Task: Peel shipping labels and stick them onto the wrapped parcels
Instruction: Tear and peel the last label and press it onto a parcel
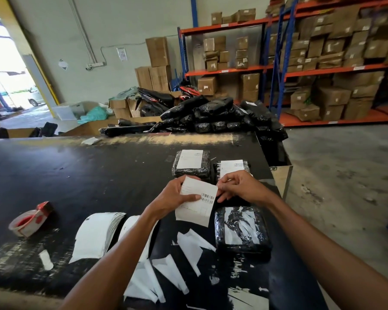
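Left side of my feed: a red-and-white tape roll [29, 220] sitting on the scuffed black bench [76, 175]. Past the bench, orange-and-blue racks [224, 73] crammed with cardboard boxes [333, 96], a taller stack [158, 52] against the wall, and a bright open doorway [7, 70] far left.

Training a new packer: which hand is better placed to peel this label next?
Probably the right hand: its fingers pinch the label at its right edge, while the left hand grips it steady.
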`<action>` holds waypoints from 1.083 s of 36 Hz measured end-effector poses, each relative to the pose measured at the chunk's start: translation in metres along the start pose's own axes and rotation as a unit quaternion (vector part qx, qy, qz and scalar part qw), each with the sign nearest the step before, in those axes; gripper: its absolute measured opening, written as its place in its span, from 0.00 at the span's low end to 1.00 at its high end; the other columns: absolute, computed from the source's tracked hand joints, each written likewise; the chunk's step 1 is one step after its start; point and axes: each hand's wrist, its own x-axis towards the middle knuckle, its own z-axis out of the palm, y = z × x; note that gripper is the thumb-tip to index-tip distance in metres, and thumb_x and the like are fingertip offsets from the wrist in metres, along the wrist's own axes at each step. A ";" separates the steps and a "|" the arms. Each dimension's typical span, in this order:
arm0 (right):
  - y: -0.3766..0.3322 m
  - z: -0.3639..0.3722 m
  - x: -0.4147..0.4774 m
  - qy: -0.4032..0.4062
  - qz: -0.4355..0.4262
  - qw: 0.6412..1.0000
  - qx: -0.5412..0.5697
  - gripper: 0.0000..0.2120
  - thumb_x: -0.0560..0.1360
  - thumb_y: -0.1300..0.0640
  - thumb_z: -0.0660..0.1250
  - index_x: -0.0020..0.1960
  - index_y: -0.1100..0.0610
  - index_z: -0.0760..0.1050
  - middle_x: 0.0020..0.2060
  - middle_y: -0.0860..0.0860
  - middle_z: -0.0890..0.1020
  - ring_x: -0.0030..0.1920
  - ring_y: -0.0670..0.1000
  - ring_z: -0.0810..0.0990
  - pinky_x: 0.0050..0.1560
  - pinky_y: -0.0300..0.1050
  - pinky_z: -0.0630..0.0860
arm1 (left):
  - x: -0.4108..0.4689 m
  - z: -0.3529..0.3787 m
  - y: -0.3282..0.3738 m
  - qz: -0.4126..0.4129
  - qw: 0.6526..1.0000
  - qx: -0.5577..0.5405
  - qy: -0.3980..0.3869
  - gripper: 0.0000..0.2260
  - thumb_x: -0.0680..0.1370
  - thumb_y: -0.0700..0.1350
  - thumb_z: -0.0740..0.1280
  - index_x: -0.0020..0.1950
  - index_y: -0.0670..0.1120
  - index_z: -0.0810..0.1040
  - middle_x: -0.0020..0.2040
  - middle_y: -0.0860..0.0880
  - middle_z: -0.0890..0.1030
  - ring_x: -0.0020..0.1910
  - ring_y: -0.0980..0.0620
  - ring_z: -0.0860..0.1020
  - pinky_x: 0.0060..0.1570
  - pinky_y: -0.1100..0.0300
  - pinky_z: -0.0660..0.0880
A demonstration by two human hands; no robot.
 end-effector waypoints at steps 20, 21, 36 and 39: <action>-0.001 -0.016 -0.006 -0.079 0.024 0.996 -0.019 0.08 0.81 0.59 0.67 0.53 0.65 0.79 0.46 0.62 0.87 0.43 0.60 0.86 0.52 0.50 0.82 | -0.001 0.011 0.004 0.007 1.000 0.007 -0.003 0.22 0.72 0.39 0.78 0.64 0.49 0.77 0.55 0.48 0.86 0.54 0.52 0.85 0.50 0.57 0.83; -0.001 -0.017 -0.007 -0.084 0.025 0.996 -0.020 0.08 0.81 0.59 0.67 0.52 0.64 0.79 0.46 0.61 0.87 0.42 0.60 0.86 0.51 0.50 0.82 | 0.000 0.013 0.003 0.007 1.000 0.010 0.010 0.23 0.72 0.40 0.79 0.64 0.49 0.76 0.55 0.48 0.85 0.53 0.52 0.85 0.49 0.58 0.82; -0.006 -0.010 -0.017 -0.079 -0.005 0.997 -0.008 0.11 0.81 0.57 0.67 0.51 0.67 0.76 0.40 0.59 0.83 0.37 0.58 0.85 0.47 0.53 0.80 | -0.006 0.072 0.022 -0.001 0.992 -0.102 -0.069 0.16 0.82 0.54 0.62 0.49 0.42 0.79 0.44 0.44 0.84 0.39 0.53 0.81 0.42 0.61 0.77; -0.007 -0.014 -0.021 -0.075 -0.003 0.997 0.004 0.09 0.81 0.58 0.67 0.50 0.66 0.76 0.41 0.59 0.83 0.36 0.58 0.84 0.44 0.49 0.81 | -0.006 0.074 0.023 0.004 0.992 -0.108 -0.071 0.12 0.83 0.50 0.63 0.49 0.42 0.79 0.45 0.45 0.84 0.40 0.53 0.81 0.43 0.61 0.77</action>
